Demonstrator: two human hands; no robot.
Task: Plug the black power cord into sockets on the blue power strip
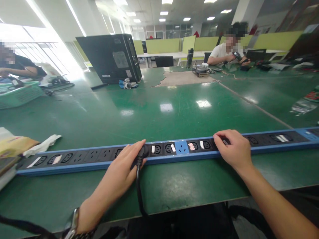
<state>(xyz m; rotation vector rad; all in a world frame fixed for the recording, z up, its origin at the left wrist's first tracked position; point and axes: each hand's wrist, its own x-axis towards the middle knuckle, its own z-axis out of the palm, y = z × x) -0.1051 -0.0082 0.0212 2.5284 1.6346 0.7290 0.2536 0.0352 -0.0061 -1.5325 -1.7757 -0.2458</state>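
Note:
A long blue-and-black power strip [129, 162] lies across the near side of the green table, with rows of outlets and several small paper labels. My left hand [122, 164] is laid over the strip left of its middle, fingers extended toward the far edge and thumb by the near edge, gripping it. Beside those fingers a black plug [142, 152] sits at the strip, its cable hanging over the table edge. Farther right, my right hand [233, 147] rests on the strip with curled fingers, thumb and forefinger together near the far edge. Whatever they pinch is hidden.
Across the green table [149, 116] stand a black computer case [112, 59] and a work glove [128, 84]. At left are a green basket [22, 94] and a yellow-white packet [15, 146]. A plastic bag [305, 104] lies right. Two people sit at the table.

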